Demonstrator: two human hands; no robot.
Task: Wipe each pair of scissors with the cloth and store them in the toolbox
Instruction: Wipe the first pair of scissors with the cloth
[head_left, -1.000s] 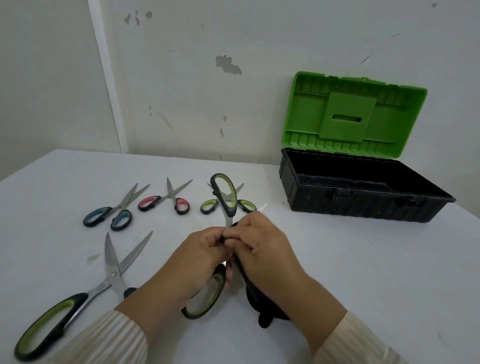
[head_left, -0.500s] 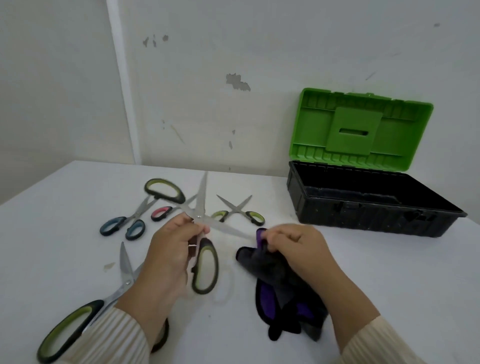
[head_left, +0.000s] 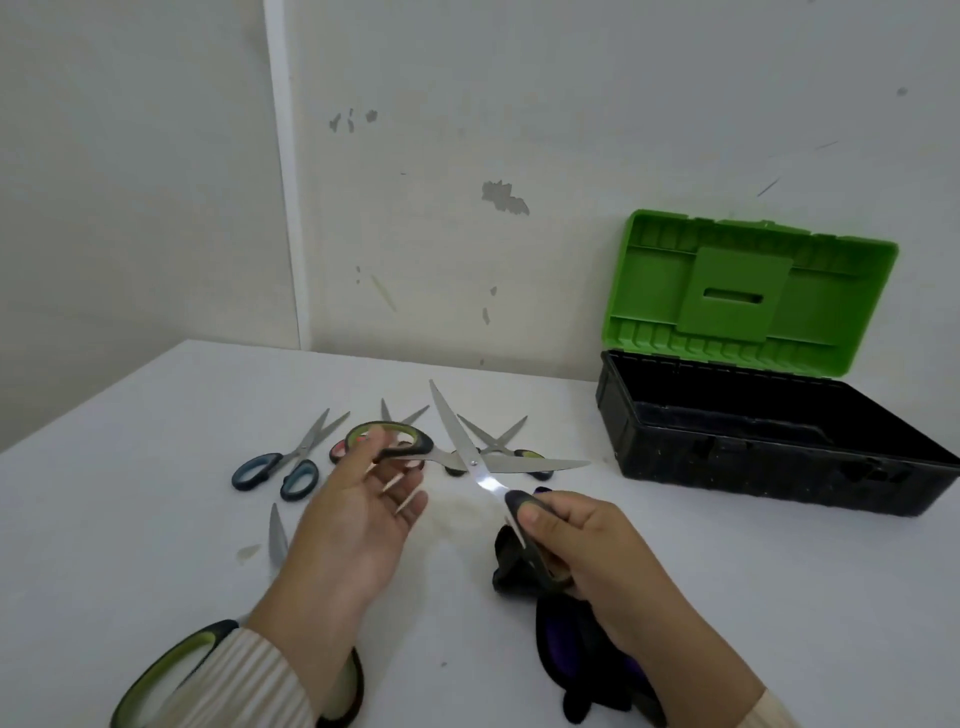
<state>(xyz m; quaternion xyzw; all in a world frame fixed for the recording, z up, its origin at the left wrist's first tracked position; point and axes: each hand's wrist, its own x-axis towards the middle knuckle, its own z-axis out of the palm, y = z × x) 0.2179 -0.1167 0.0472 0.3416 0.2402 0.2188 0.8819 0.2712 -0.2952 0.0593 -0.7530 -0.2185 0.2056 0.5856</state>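
Both my hands hold a large pair of green-and-black scissors (head_left: 474, 461) above the table, blades spread wide, one pointing up and one pointing right. My left hand (head_left: 358, 530) pinches the upper handle loop. My right hand (head_left: 587, 551) grips the lower handle, with the dark purple-lined cloth (head_left: 571, 654) bunched under it and trailing onto the table. The open toolbox (head_left: 727, 467), black with a green lid (head_left: 748, 291), stands at the right against the wall. Its inside looks empty.
On the white table (head_left: 753, 597) lie blue-handled scissors (head_left: 280, 467), red-handled scissors (head_left: 337, 450) partly behind my left hand, small green-handled scissors (head_left: 498, 436) behind the held pair, and a second large green pair (head_left: 171, 670) under my left forearm. Walls close the back and left.
My right hand, which only held the cloth, has taken the scissors' lower handle. My left hand shifted from the pivot to the upper handle loop, and the blades have swung further apart.
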